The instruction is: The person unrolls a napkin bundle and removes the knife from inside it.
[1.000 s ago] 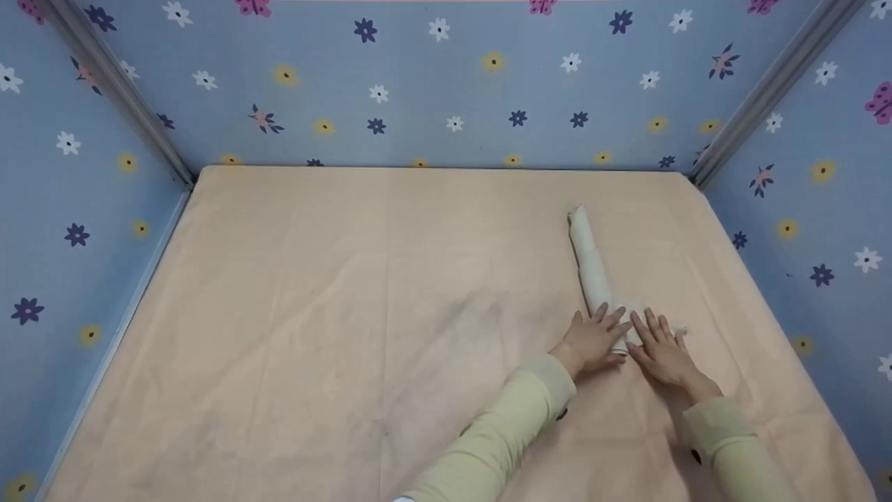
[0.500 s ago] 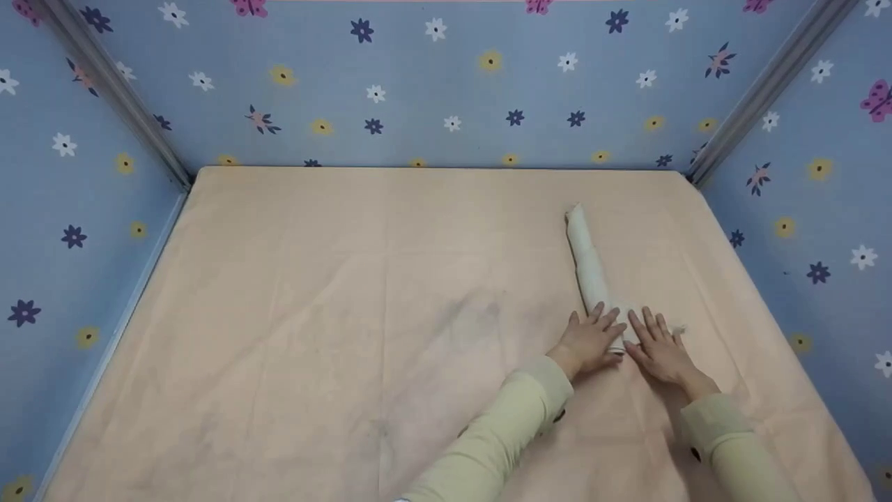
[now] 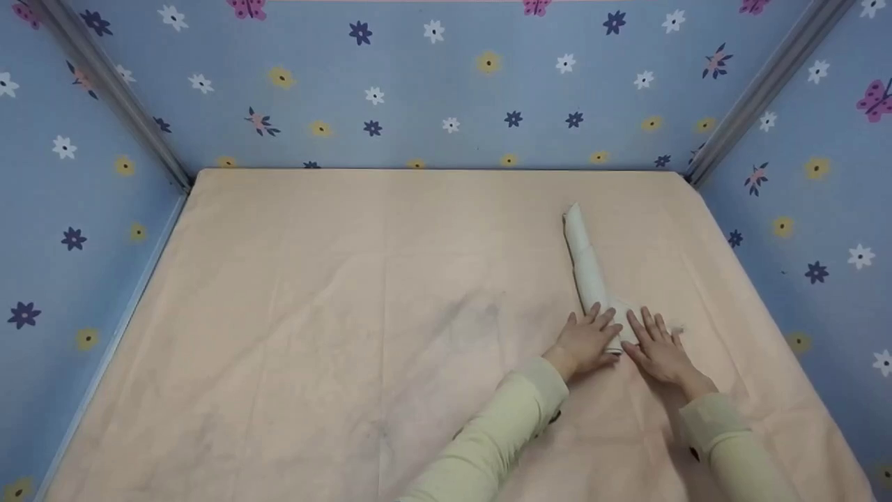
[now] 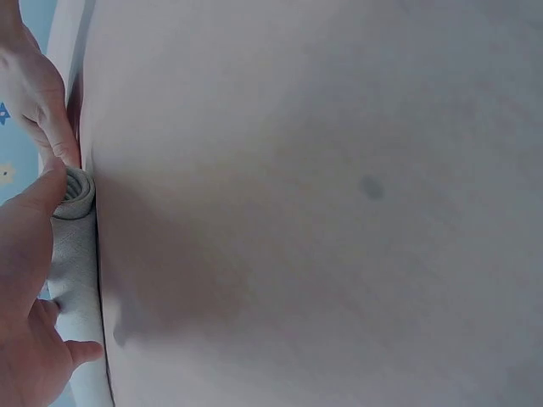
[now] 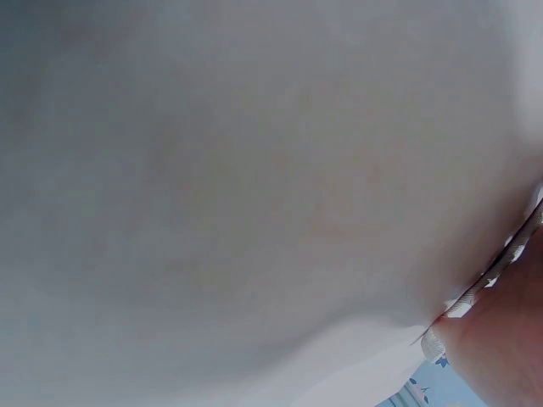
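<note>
A pale grey-green cloth (image 3: 591,275) lies rolled into a long, narrow tube on the right part of the table, slightly tilted away from me. Its near end shows spiral layers in the left wrist view, and a flat unrolled part extends to the right. My left hand (image 3: 584,343) rests on the near end of the roll with fingers spread; its thumb touches the coiled end. My right hand (image 3: 660,352) lies with spread, straight fingers on the flat part, covering most of it. In the right wrist view, a hand edge (image 5: 505,326) and a thin strip of cloth show.
A peach-coloured sheet (image 3: 313,314) with creases and grey smudges covers the table. Blue flower-patterned walls (image 3: 446,84) stand at the back and both sides, with grey metal posts (image 3: 759,90) in the corners.
Both hands and the rolled cloth stay almost in place. The head view has shifted slightly, so everything appears a little further left.
</note>
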{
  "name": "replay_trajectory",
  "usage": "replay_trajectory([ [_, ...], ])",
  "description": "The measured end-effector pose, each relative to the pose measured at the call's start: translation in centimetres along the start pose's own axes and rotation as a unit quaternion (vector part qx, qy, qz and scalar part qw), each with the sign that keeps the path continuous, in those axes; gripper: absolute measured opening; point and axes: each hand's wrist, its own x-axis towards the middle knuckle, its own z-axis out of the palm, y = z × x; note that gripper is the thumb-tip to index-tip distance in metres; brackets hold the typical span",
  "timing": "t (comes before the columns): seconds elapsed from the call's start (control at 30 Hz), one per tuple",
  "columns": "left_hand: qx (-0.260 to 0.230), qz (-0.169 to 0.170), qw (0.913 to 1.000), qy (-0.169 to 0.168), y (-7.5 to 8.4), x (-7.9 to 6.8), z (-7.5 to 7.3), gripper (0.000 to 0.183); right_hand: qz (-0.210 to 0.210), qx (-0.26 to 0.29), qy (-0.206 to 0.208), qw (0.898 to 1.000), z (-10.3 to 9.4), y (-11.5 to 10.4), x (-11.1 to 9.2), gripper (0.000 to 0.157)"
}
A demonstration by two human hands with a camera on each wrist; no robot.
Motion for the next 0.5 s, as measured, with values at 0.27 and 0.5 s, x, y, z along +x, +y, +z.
replay_trajectory([
  [0.27,0.002,0.010,0.9998,0.016,-0.08,-0.35,0.10,0.060,-0.002,-0.004,0.003,1.000,0.02,0.10,-0.09,0.064],
  [0.5,-0.001,0.015,0.9998,0.013,-0.42,-0.46,0.29,0.062,-0.001,0.001,0.002,1.000,0.01,0.08,-0.02,0.065],
])
